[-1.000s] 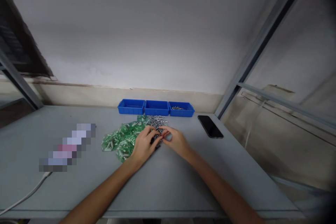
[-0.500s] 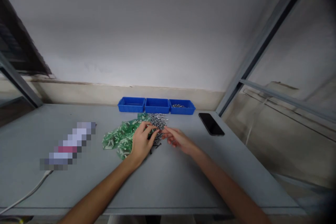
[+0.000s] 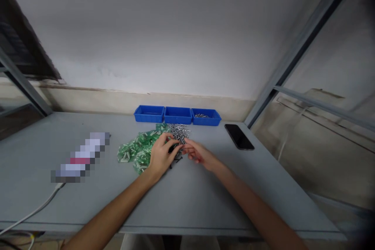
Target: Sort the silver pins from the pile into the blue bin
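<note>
My left hand [image 3: 162,154] is closed in a pinch, thumb and forefinger meeting over the right side of the pile. My right hand [image 3: 200,154] is pinched too, its fingertips almost touching those of the left. Whatever sits between the fingertips is too small to make out. Behind and below the fingers lies a heap of silver screws [image 3: 179,131], with a few darker ones at its near edge. Left of the heap, partly covered by my left hand, spread green plastic bags [image 3: 140,146] with small pale pieces in them.
Three blue bins [image 3: 178,115] stand in a row by the wall; the right one holds some screws [image 3: 201,116]. A black phone [image 3: 239,136] lies at the right. At the left is a blurred-out device [image 3: 82,156] with a white cable [image 3: 38,209]. A metal frame [image 3: 290,66] rises at the right.
The whole view has shifted slightly, so everything sits a little further right and higher. Both hands keep nearly the same pinched pose over the screws.
</note>
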